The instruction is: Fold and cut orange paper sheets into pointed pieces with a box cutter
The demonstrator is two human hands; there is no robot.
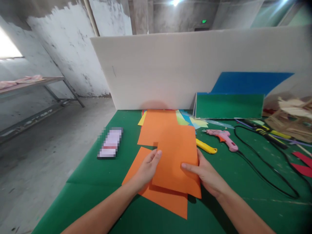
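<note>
Both of my hands hold an orange sheet of card above the table. My left hand pinches its left edge between thumb and fingers. On the right edge, my right hand has its thumb on top and its fingers behind the card. A second orange sheet lies partly underneath, tilted on the table. Farther back, another orange sheet rests on several coloured papers. A yellow utility knife lies just beyond my right hand, its front end hidden by the held card.
A pink glue gun with a looping black cord lies right on the green table. A blurred phone is left. Behind stand a white board, a green panel and a blue panel. Pliers lie far right.
</note>
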